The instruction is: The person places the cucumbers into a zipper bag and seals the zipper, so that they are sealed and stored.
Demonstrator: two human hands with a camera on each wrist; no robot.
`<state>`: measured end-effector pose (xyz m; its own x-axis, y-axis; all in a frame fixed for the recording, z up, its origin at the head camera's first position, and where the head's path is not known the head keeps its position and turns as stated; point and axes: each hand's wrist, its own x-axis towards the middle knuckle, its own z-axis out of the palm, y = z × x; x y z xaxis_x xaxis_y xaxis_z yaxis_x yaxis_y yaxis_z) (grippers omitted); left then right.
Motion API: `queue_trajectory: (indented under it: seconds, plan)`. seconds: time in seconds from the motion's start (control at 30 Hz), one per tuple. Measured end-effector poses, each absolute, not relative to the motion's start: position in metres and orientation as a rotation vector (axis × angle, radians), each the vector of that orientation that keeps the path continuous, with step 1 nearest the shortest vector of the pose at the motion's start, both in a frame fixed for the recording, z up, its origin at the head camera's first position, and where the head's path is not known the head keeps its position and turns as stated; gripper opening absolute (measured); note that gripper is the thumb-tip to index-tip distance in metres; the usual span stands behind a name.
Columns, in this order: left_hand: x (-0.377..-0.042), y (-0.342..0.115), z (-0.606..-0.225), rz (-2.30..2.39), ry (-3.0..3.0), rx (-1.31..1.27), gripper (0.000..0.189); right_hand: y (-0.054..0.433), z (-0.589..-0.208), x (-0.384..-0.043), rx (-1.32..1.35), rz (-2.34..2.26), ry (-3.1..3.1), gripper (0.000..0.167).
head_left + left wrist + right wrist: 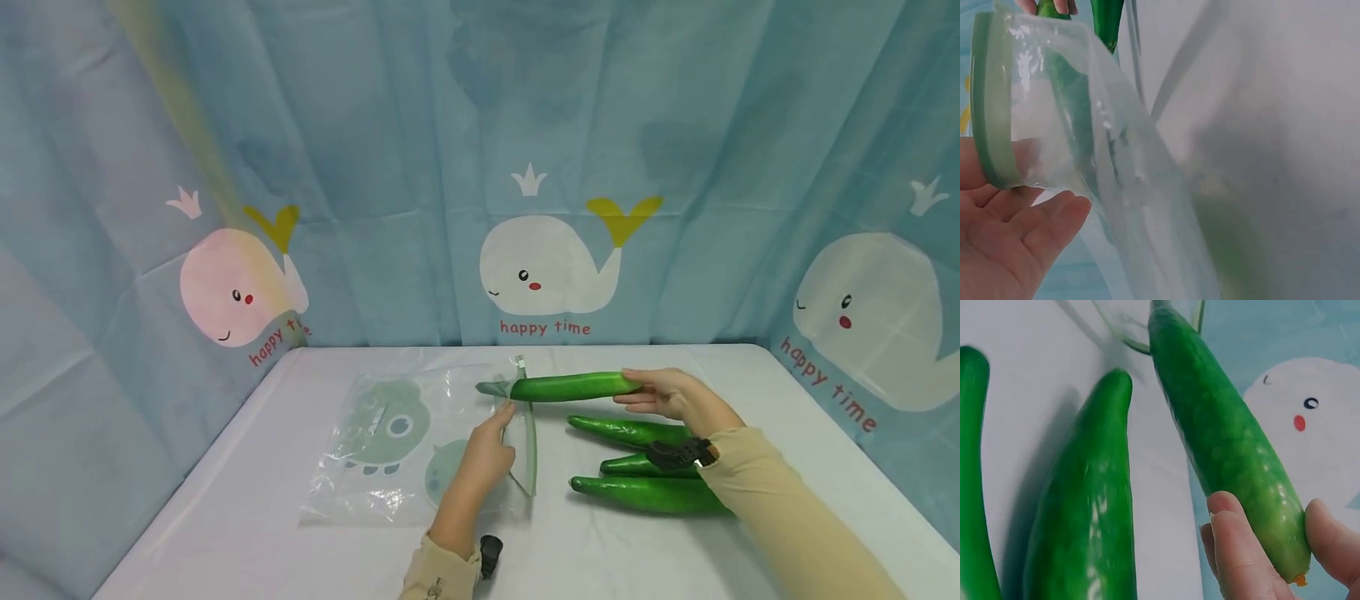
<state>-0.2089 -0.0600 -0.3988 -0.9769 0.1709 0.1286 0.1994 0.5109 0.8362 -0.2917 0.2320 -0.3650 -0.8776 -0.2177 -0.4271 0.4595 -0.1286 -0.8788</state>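
Observation:
My right hand (666,392) grips a green cucumber (573,386) by its blunt end, thumb on one side and fingers on the other. The tapered end of that cucumber is inside the mouth of a clear zip bag (375,467) with green cartoon prints. At the bag's mouth, my left hand (486,454) holds the edge by the green zip strip (990,125), and one finger shows through the plastic. Under my right forearm, several more cucumbers (645,494) lie side by side on the white table.
The white table (225,500) reaches back to a light-blue curtain (390,167) printed with whales. Black bands (678,455) sit on both wrists, the right one overlapping the loose cucumbers in the head view.

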Motion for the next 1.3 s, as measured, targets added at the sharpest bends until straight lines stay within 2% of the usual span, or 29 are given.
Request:
queue_trajectory:
  seconds: [0.33, 0.73, 1.13, 1.3]
  plan:
    - [-0.211, -0.063, -0.397, -1.558, -2.710, -0.343, 0.062, 0.212, -0.369, -0.299, 0.308, -2.113, 1.551, 0.009]
    - [-0.213, -0.070, -0.397, -1.594, -2.744, -0.361, 0.063, 0.194, -0.377, -0.304, 0.360, -2.131, 1.429, 0.012]
    - [-0.214, -0.074, -0.400, -1.596, -2.772, -0.436, 0.061, 0.174, -0.380, -0.302, 0.392, -2.164, 1.358, 0.018]
    - [-0.213, -0.073, -0.398, -1.605, -2.767, -0.437, 0.062, 0.166, -0.381, -0.302, 0.399, -2.168, 1.348, 0.032]
